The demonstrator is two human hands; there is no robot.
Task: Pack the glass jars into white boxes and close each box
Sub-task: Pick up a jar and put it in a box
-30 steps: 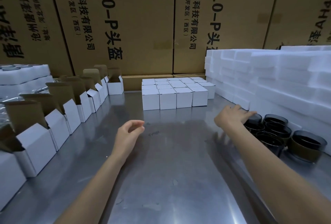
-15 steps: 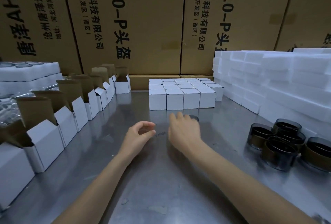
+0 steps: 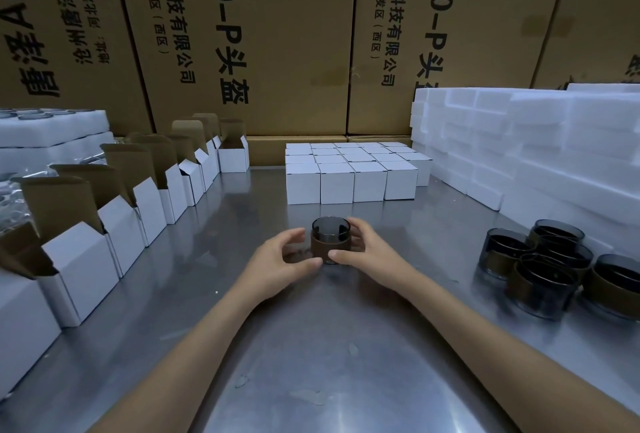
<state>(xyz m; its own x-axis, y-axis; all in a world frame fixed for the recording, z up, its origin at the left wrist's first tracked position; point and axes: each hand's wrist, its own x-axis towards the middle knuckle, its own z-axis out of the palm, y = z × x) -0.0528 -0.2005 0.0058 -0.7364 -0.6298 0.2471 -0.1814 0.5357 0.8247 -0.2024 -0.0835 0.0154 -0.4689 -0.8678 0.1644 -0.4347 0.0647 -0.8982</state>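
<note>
Dark glass jar (image 3: 330, 240) stands mid-table, right hand (image 3: 367, 252) gripping it, left hand (image 3: 284, 261) curled loosely alongside, holding nothing; next it likely goes to an open white box (image 3: 81, 270) at nine o'clock.

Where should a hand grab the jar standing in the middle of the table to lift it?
Probably round the brown band on the jar's side wall, coming from the right, thumb near, fingers behind. It stands upright, open mouth up; the right hand already grips it there.
</note>
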